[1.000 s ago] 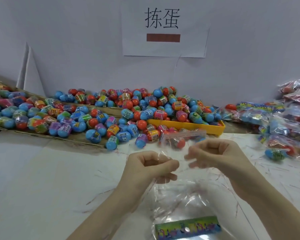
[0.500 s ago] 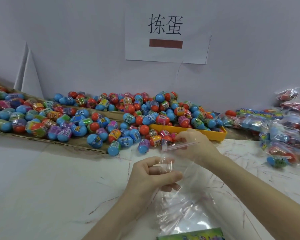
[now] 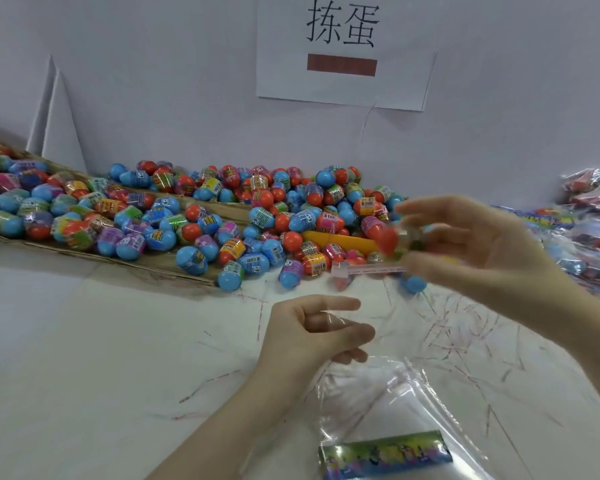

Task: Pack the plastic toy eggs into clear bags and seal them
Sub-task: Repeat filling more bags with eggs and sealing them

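A clear bag with a colourful printed strip at its bottom lies on the white table in front of me. My left hand pinches the bag's near edge at the mouth. My right hand is raised above the bag's mouth and grips a toy egg with an orange end; the egg is blurred. The bag's sealing strip stands up under that hand. A large heap of blue and orange toy eggs covers the back of the table.
Flattened cardboard lies under the left part of the heap, a yellow tray under the middle. Filled clear bags pile up at the right. A paper sign hangs on the wall. Thin peeled strips litter the table.
My right hand reached into the egg heap, took an egg, and has lifted it back over the bag's mouth. My left hand stayed on the bag's edge.
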The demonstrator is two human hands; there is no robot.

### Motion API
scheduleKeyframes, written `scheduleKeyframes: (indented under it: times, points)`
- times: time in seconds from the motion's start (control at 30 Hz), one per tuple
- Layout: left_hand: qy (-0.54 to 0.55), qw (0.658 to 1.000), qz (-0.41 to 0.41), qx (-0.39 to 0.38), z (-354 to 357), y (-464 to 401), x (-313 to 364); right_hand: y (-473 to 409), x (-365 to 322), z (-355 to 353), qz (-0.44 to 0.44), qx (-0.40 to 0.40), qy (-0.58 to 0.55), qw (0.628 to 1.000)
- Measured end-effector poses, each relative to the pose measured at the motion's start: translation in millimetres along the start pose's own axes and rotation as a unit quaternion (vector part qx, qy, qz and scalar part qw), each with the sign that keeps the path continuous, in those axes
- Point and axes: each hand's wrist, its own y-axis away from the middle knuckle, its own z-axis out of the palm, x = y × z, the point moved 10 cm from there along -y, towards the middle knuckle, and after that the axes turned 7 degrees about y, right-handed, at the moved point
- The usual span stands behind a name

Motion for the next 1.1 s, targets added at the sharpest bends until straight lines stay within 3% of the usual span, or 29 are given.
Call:
scheduleKeyframes:
  times: [0.1,0.17,0.43,0.63,0.8,0.93,1.1]
  points:
    - [-0.009,1.0,-0.002,-0.014,4,2,1,3,-5,7,-0.031,-0.051,0.216,0.975]
    - [-0.01,1.0,-0.005,-0.025,7,3,1,1,-6,14,-0.051,-0.098,0.294,0.949]
    - [-0.008,0.998,-0.009,-0.057,14,5,3,1,6,29,0.008,-0.209,0.283,0.936]
    - [-0.009,0.998,-0.01,-0.066,15,6,2,0,12,20,0.043,-0.162,0.227,0.959]
    - [-0.008,0.999,-0.01,-0.051,12,4,1,-3,9,-9,0.067,-0.006,0.093,0.993]
    - [-0.005,0.999,-0.011,-0.039,10,3,0,-1,-3,-9,0.065,0.005,0.043,0.997]
    - [0.0,0.999,-0.009,-0.035,10,3,0,4,-14,0,0.027,0.007,0.099,0.995]
